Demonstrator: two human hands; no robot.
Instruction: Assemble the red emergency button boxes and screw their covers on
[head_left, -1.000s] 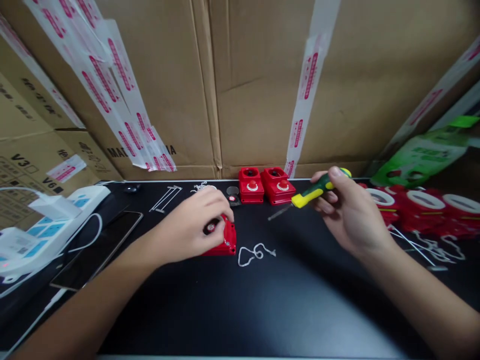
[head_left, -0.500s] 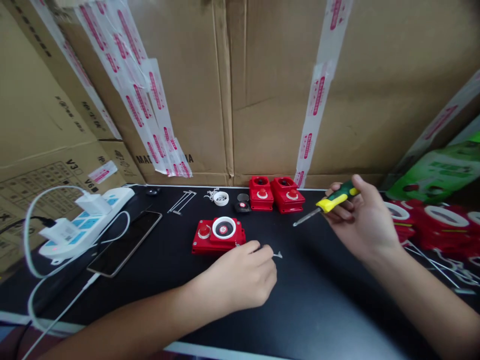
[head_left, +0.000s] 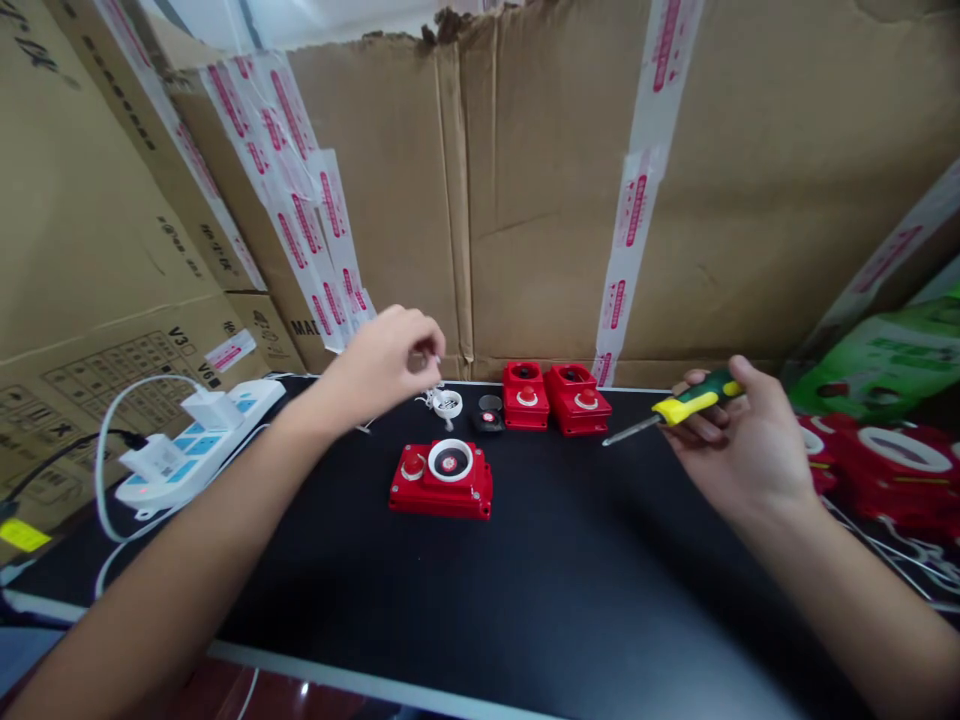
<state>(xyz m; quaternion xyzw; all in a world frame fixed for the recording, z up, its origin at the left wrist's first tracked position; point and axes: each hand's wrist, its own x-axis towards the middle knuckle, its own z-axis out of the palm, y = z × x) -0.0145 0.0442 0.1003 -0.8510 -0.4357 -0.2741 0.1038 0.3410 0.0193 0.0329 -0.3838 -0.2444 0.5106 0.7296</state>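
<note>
My left hand [head_left: 386, 365] is raised over the back left of the table, its thumb and fingers pinched together. A small pale bit shows at the fingertips, too small to name. My right hand [head_left: 739, 440] grips the green and yellow handle of a screwdriver [head_left: 686, 405], whose metal tip points left above the table. Between the hands a red alarm box [head_left: 441, 492] lies on the black table, with a white ring around a dark round centre and a red knob at its left. Right behind it sit a white ring part [head_left: 448, 404] and a small black part [head_left: 488, 415].
Two red boxes [head_left: 525, 398] stand at the back against the cardboard [head_left: 547, 250]. More red housings [head_left: 892, 475] with white rings and metal rods are piled at the right, by a green bag [head_left: 885, 350]. A white power strip [head_left: 202, 445] with plugs and cables lies left.
My left hand has moved from the front of the red alarm box up and left to the back. The right hand still holds the screwdriver. The view has shifted slightly.
</note>
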